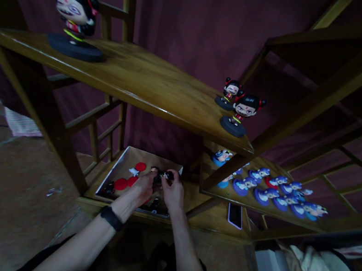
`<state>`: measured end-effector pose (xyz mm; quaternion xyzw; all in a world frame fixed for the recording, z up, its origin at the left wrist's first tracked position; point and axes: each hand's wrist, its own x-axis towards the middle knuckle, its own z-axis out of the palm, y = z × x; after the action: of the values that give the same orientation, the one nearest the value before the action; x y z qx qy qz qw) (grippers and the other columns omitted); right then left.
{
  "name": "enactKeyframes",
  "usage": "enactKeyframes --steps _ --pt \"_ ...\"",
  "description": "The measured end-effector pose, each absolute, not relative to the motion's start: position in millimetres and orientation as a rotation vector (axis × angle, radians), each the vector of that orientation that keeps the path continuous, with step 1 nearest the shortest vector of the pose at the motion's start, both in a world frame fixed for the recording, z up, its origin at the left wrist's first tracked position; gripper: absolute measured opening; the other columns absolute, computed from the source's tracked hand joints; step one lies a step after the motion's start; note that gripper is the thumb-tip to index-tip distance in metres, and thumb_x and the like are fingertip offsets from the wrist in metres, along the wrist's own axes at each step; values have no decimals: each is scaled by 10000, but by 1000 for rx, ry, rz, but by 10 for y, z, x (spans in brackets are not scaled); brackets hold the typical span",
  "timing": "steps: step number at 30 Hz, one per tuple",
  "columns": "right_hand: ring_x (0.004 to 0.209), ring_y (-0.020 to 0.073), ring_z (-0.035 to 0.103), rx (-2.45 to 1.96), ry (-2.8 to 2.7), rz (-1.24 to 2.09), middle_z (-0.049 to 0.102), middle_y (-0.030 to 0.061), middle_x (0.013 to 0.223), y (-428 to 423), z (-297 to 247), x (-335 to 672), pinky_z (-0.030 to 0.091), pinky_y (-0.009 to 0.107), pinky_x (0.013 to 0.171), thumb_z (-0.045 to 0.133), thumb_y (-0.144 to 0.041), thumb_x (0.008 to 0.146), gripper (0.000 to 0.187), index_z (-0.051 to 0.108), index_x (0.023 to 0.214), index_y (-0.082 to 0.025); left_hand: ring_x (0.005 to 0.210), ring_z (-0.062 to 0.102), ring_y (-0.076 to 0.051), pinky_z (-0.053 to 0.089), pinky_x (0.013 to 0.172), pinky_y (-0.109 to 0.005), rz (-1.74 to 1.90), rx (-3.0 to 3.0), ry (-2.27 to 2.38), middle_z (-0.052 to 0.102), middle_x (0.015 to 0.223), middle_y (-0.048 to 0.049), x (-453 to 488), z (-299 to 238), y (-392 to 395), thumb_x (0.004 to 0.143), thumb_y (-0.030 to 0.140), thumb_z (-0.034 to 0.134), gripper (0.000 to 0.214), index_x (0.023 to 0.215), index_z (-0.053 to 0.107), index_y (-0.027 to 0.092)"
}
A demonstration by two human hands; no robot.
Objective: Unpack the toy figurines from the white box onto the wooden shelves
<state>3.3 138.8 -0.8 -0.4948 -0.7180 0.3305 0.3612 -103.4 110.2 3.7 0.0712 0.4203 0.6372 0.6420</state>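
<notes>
My left hand (pixel 142 188) and my right hand (pixel 173 192) meet over an open cardboard box (pixel 119 164) on the lowest shelf. Both hands are closed on a small dark-haired figurine (pixel 164 176) held between them at the fingertips. A black band sits on my left wrist. Inside the box lie red round bases (pixel 120 184) and more small dark figurine parts. The fingers partly hide what is held.
A wooden shelf unit fills the view. The upper shelf (pixel 135 76) carries a large black-haired figurine (pixel 75 11) at left and two smaller ones (pixel 241 111) at right. Several blue figurines (pixel 276 192) lie on the right shelf. A phone (pixel 235 215) lies below. Cloth is piled at bottom right.
</notes>
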Motion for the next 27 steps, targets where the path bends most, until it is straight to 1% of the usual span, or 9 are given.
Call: enactKeyframes --steps 6,9,20,23,27 --pt "871 176 605 -1262 -1918 809 624 28 988 1370 5 11 463 277 757 493 -287 802 270 535 1067 -260 576 591 -130 488 569 -266 1462 141 1011 629 720 -17 -1014 87 1066 814 190 486 68 800 552 181" --pt "867 178 609 -1246 -1952 782 629 33 985 1360 7 1 461 280 761 497 -268 805 271 539 1072 -260 568 592 -129 499 557 -269 1484 109 1003 624 712 -13 -1006 99 1054 806 190 499 52 810 547 171" --pt "858 190 608 -1251 -1994 727 626 44 988 1336 -18 -23 455 295 773 499 -264 800 276 558 1070 -259 568 587 -132 498 531 -263 1509 86 984 615 708 -32 -984 55 1035 846 195 433 128 792 544 159" --pt "839 184 610 -1256 -1975 754 630 41 973 1337 -22 -22 452 288 759 499 -273 796 269 558 1058 -258 551 585 -138 494 512 -264 1514 92 993 614 689 -36 -975 70 1039 843 205 440 124 787 540 156" --pt "798 168 610 -1294 -1828 893 635 5 882 1384 -62 -22 459 268 707 503 -326 781 250 543 1019 -261 555 594 -140 499 521 -265 1539 124 986 622 689 -37 -965 58 1088 831 185 454 95 798 537 153"
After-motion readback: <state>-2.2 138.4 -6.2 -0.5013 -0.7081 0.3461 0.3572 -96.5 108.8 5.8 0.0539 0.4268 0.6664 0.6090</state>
